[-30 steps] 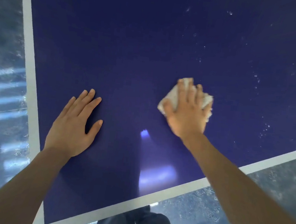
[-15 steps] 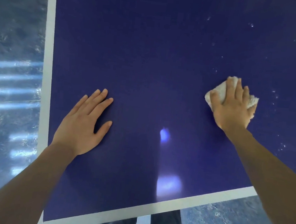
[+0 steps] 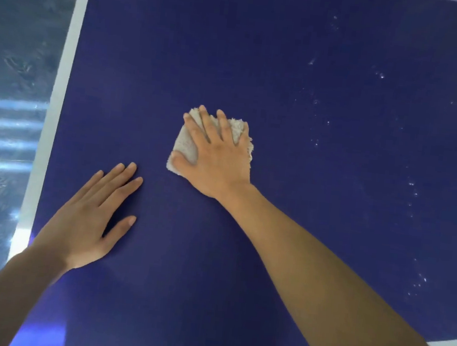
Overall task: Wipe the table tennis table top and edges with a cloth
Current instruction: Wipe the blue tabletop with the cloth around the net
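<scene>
Floor (image 3: 13, 65): grey and shiny, with pale streaks of light, lying left of the table and below its level.
Left border (image 3: 61, 93): a white line runs down the table's left side; the wiping job takes in the sides too, and I judge this strip needs its own pass along its length.
Table (image 3: 236, 38): a dark blue top fills most of the view, with a second white line along the near side at the bottom right.
Left hand (image 3: 87, 220): laid flat on the blue top near the left border, fingers straight and close together, thumb out to the side. It holds nothing and looks to be a brace.
Cloth (image 3: 188, 146): a small pale towel, folded to a pad, lying on the table just ahead and right of the left hand, apart from it.
Right hand (image 3: 218, 155): spread wide on top of the cloth, fingers straight and fanned, thumb on its near left corner. It presses rather than grips.
How to wipe well: keep the palm flat so the whole pad bears on the table, pull in long overlapping strokes, and do not let the cloth bunch under the fingers.
Specks (image 3: 412, 186): pale dots are scattered over the right part of the top, well apart from the cloth; I judge that area needs wiping next.
</scene>
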